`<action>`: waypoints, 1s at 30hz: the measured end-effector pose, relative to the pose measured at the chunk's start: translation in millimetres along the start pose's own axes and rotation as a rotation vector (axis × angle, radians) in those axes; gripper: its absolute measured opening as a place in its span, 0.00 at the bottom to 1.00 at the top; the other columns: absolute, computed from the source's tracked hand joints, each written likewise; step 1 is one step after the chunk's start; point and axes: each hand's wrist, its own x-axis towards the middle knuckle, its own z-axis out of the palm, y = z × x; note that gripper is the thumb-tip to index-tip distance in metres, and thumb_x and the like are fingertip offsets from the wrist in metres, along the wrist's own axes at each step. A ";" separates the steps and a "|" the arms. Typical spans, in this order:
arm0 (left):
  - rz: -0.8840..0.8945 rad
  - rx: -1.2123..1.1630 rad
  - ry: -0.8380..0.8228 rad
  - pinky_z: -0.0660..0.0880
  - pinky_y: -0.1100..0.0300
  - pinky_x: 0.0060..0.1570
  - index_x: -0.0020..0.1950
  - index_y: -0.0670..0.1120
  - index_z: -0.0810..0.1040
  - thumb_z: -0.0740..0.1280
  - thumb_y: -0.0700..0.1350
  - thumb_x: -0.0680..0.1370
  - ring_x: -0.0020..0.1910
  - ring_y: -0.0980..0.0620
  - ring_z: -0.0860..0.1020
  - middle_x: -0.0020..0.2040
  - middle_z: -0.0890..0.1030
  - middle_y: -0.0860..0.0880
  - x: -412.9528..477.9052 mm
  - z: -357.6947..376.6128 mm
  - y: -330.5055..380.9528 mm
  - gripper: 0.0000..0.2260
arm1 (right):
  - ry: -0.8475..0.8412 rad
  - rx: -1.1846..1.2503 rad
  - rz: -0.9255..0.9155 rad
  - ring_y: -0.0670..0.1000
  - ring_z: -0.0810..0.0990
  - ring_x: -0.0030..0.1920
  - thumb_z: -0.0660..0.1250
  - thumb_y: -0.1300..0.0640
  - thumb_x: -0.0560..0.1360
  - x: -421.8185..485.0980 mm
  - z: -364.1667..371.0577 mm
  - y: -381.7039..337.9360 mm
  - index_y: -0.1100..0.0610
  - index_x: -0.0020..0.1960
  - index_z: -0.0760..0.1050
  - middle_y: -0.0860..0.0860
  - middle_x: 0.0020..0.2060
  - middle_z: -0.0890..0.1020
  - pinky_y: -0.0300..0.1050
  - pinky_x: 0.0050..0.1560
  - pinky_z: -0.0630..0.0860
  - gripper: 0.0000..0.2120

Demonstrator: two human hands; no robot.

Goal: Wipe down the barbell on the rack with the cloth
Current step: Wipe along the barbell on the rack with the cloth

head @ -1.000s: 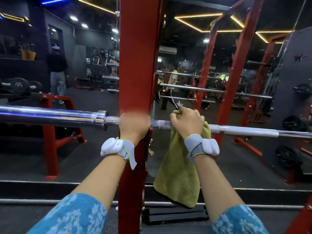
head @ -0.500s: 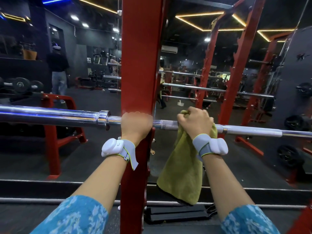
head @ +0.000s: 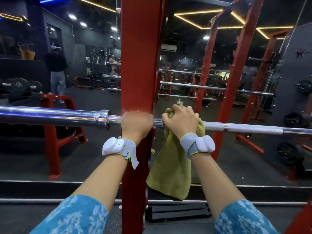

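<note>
A chrome barbell (head: 50, 114) runs level across the view, resting on the rack's red upright (head: 140, 65). My left hand (head: 136, 122) grips the bar in front of that upright, just right of the sleeve collar. My right hand (head: 181, 122) grips the bar a little further right, with a yellow-green cloth (head: 170, 166) wrapped under its fingers. The rest of the cloth hangs down below the bar. Both wrists wear white bands.
A mirror behind the rack reflects more red uprights (head: 236, 73) and bars. A red stand (head: 55, 132) sits low on the left, a dumbbell (head: 18, 84) behind it. A person (head: 56, 73) stands far left. Weight plates (head: 293, 119) hang at right.
My right hand with the cloth slid right along the bar, then back left toward the upright. My left hand has stayed in place on the bar.
</note>
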 end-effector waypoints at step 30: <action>0.039 -0.045 0.008 0.63 0.64 0.26 0.20 0.44 0.72 0.55 0.44 0.70 0.17 0.46 0.70 0.19 0.73 0.45 -2.1 -2.2 -1.5 0.18 | 0.032 -0.109 0.082 0.59 0.70 0.55 0.61 0.49 0.74 -9.3 -6.4 18.9 0.55 0.49 0.76 0.53 0.51 0.78 0.50 0.51 0.65 0.11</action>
